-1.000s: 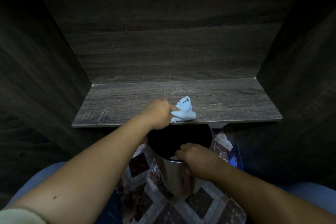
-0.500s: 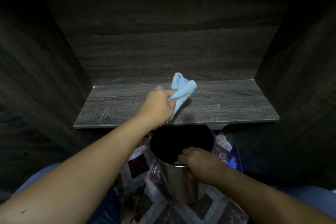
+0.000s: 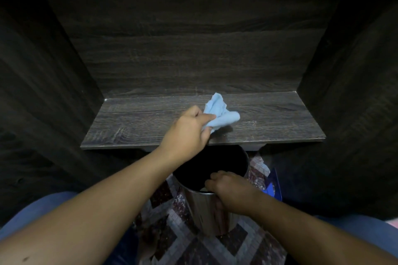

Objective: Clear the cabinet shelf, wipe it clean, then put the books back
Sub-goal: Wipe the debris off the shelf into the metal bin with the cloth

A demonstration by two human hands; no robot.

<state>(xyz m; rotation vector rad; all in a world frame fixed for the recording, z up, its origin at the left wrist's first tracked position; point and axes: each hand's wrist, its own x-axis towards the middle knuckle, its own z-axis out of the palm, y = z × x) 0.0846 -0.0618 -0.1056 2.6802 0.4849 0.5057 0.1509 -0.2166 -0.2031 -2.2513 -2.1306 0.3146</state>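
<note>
The dark wood cabinet shelf lies bare in front of me, with no books on it. My left hand grips a crumpled light blue cloth over the shelf's front middle, the cloth bunched up past my fingers. Below the shelf edge my right hand grips the near rim of a shiny metal bin with a dark inside.
The cabinet's dark side walls close in left and right, with the back panel behind. A patterned tile floor lies under the bin. A blue object sits on the floor right of the bin. My blue-clad knees flank the bin.
My left hand lifted the cloth from the shelf's front edge and carried it a little back and to the right. The right hand stayed on the bin rim.
</note>
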